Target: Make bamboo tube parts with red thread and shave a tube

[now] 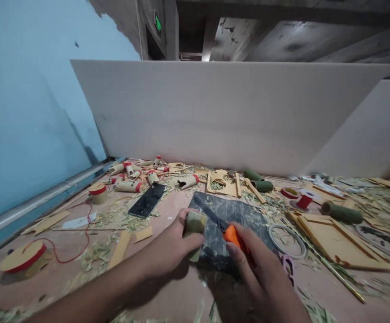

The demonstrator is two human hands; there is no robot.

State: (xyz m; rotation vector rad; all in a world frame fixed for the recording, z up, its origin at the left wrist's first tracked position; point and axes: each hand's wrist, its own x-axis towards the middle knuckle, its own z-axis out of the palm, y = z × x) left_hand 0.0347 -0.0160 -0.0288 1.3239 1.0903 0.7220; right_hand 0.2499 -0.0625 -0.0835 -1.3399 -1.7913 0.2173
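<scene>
Gripping rounded, pale-green bamboo (195,223), our left hand (176,244) curls. Our right hand (258,262) clasps an orange-handled knife (231,234), angled leftward.

Tabletop (177,298): pinkish, strewn with pale shavings (98,258)
Dark mat (248,216): flat on tabletop
Phone (147,200): left of mat
Wooden frame (344,242): right of mat
Green tube (262,186): behind mat

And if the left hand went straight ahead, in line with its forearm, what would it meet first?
Probably the narrow-bladed, orange-handled knife held by the right hand, though depth is unclear.
</scene>
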